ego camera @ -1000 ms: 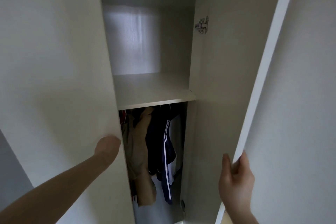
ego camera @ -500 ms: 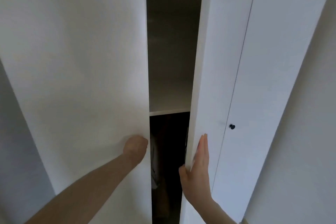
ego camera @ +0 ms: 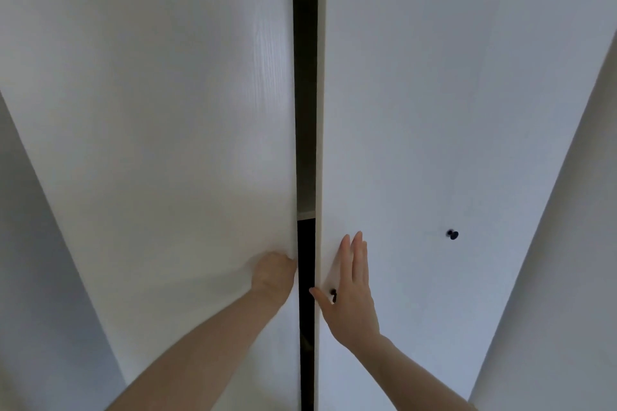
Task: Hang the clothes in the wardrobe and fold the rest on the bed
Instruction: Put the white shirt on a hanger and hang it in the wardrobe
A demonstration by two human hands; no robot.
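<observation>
Two white wardrobe doors fill the view, with only a narrow dark gap (ego camera: 305, 110) between them. My left hand (ego camera: 274, 274) grips the inner edge of the left door (ego camera: 167, 110), its fingers curled round the edge and hidden behind it. My right hand (ego camera: 350, 290) presses flat on the right door (ego camera: 400, 110), fingers straight, palm beside a small dark knob (ego camera: 333, 294). A shelf edge (ego camera: 306, 211) shows in the gap. The clothes inside are hidden in the dark.
A second dark knob (ego camera: 452, 234) sits on the neighbouring door panel (ego camera: 534, 110) to the right. Grey wall (ego camera: 40, 260) lies on both sides of the wardrobe.
Both doors have swung inward, narrowing the opening to a slit. My right hand moved from the door's edge to its front face. The hanging clothes went out of sight.
</observation>
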